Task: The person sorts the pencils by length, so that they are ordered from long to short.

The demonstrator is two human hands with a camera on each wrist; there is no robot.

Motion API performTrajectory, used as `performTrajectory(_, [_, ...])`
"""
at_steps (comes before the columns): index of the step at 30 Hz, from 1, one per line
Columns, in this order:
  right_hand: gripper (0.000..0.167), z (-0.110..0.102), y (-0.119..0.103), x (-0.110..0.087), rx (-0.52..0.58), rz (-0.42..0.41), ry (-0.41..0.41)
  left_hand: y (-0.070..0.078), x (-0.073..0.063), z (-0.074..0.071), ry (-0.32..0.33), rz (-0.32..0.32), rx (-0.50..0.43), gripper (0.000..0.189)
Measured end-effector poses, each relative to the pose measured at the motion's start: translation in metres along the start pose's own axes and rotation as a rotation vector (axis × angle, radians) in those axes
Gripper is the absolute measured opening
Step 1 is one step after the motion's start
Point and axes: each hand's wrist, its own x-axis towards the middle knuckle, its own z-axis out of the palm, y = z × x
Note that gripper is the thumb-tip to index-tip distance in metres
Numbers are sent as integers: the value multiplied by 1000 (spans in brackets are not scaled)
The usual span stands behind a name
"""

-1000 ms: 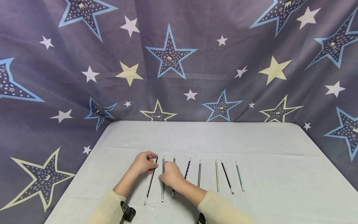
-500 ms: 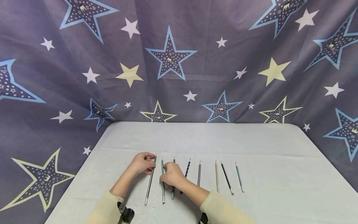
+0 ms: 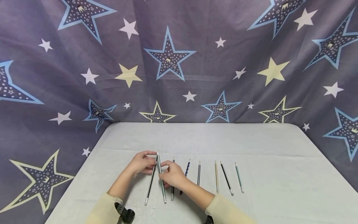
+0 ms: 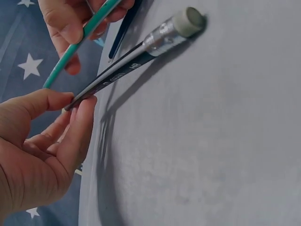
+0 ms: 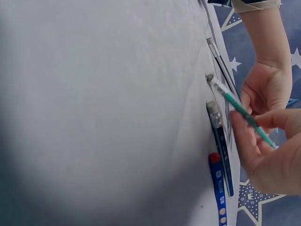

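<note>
My left hand [image 3: 142,162] pinches a black pencil [image 4: 123,68] near its point between thumb and fingers; its eraser end leans toward me. A green pencil [image 5: 239,106] is pinched by my right hand [image 3: 174,175], just to the right. In the head view the two pencils' tips meet at the top and their eraser ends spread apart, like a narrow upside-down V. Close beside the right hand lie another dark pencil [image 5: 221,143] with an eraser and a blue spotted pencil [image 5: 216,181] with a red end, partly hidden by the right hand and forearm in the head view.
Farther right on the white-covered table [image 3: 268,174] lie a dark pencil [image 3: 199,174], a yellowish pencil [image 3: 217,177], a black pencil [image 3: 227,179] and a light green pencil [image 3: 239,178], spaced apart. A star-patterned curtain [image 3: 179,84] hangs behind the table's far edge.
The green pencil's tip has swung left and up to the black pencil's tip, moved by the right hand. The left hand keeps its pinch on the black pencil, shifted only slightly.
</note>
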Motion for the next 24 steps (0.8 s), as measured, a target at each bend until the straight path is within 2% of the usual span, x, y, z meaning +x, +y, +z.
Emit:
performTrajectory(5, [40, -4, 2, 1, 119, 3, -19, 2, 1, 1, -16, 13, -51, 48])
performTrajectory(17, [47, -25, 2, 2, 148, -6, 11, 14, -1, 7, 23, 69, -100, 47])
performTrajectory(24, [47, -42, 2, 4, 152, 10, 48, 26, 6, 12, 30, 66, -128, 47])
